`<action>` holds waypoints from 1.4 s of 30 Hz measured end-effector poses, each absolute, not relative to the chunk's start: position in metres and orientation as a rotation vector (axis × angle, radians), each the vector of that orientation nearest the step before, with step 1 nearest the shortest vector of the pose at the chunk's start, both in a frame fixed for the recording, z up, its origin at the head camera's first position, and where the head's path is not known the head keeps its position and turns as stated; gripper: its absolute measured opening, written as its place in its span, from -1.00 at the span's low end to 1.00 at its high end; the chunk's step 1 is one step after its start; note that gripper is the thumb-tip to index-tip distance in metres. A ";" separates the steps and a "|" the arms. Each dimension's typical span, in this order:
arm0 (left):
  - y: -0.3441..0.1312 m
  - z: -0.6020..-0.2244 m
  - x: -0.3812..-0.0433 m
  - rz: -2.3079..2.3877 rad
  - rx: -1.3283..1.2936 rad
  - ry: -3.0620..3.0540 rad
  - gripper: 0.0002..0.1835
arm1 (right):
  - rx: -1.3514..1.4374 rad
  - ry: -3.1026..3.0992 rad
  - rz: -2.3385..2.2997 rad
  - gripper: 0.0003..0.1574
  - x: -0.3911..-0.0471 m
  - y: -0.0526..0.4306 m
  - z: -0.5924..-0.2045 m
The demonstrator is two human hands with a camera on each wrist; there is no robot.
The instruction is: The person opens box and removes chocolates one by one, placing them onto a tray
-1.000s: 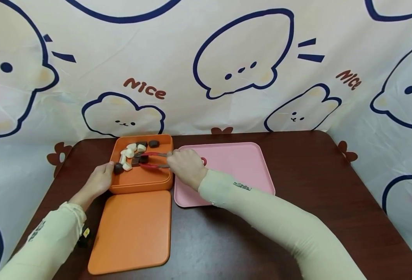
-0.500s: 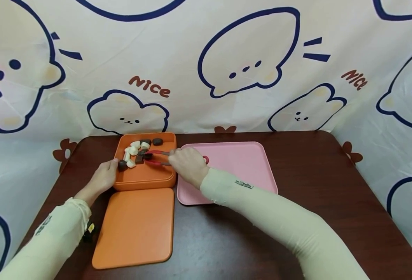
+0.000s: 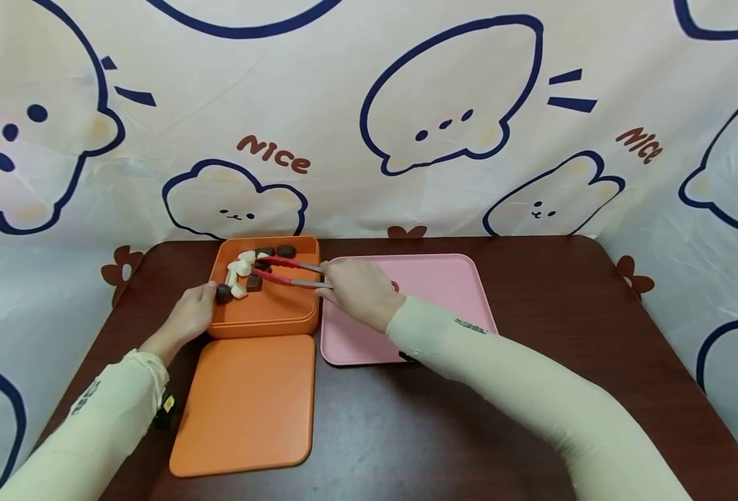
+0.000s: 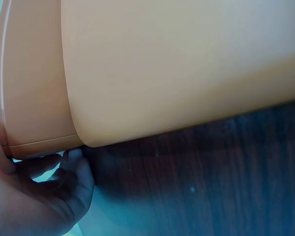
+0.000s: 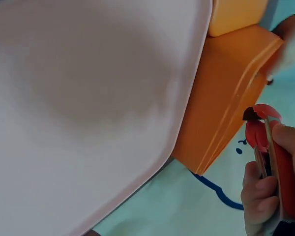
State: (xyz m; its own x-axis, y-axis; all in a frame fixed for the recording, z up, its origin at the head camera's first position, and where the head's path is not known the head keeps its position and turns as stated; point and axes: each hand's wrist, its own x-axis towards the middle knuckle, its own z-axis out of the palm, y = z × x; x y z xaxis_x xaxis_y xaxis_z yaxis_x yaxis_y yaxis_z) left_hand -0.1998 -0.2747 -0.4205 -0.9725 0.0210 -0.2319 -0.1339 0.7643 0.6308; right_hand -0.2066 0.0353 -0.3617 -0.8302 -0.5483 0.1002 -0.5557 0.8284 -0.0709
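The box [image 3: 281,304] and flat panel [image 3: 244,407] are finished in plain orange, the tray [image 3: 447,296] in plain pink. The tongs [image 3: 284,280] are coloured red, with silver-grey metal exposed. White pieces [image 3: 242,267] and dark brown pieces [image 3: 286,251] are contained. The counter [image 3: 406,438] is finished in dark brown wood grain. The white backdrop [image 3: 331,90] is printed with navy outlines, brown flowers [image 3: 115,274] and red-brown lettering [image 3: 275,154]. The pale cream-green sleeves [image 3: 525,372] are marked with dark print.
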 end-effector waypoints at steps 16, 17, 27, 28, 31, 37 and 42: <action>-0.274 -0.422 -0.201 1.014 -0.087 2.745 -0.27 | 0.548 -3.063 1.038 -0.58 -0.194 0.141 -0.348; -0.274 -0.422 -0.201 1.014 -0.087 2.747 -0.27 | 0.532 -3.069 1.070 -0.60 -0.195 0.148 -0.350; -0.275 -0.422 -0.201 0.978 -0.102 2.746 -0.25 | 0.339 -3.147 1.588 -0.55 -0.208 0.184 -0.379; -0.275 -0.423 -0.201 0.977 -0.100 2.746 -0.25 | 0.299 -3.160 1.630 -0.54 -0.210 0.185 -0.381; -0.276 -0.424 -0.201 0.978 -0.099 2.744 -0.25 | 0.213 -3.212 1.691 -0.49 -0.213 0.183 -0.385; -0.277 -0.422 -0.201 0.987 -0.102 2.747 -0.26 | 0.227 -3.270 1.680 -0.46 -0.216 0.176 -0.387; -0.275 -0.422 -0.201 0.994 -0.096 2.743 -0.26 | 0.233 -3.284 1.651 -0.47 -0.219 0.175 -0.387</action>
State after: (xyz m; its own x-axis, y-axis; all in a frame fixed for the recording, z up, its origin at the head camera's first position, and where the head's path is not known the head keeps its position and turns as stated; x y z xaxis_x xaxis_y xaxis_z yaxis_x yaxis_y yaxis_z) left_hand -0.2010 -0.2749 -0.4218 -0.9733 0.0137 -0.2293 -0.1363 0.7690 0.6246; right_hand -0.2192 0.1750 -0.3874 -0.8496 -0.3358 -0.4067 0.1263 0.6192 -0.7750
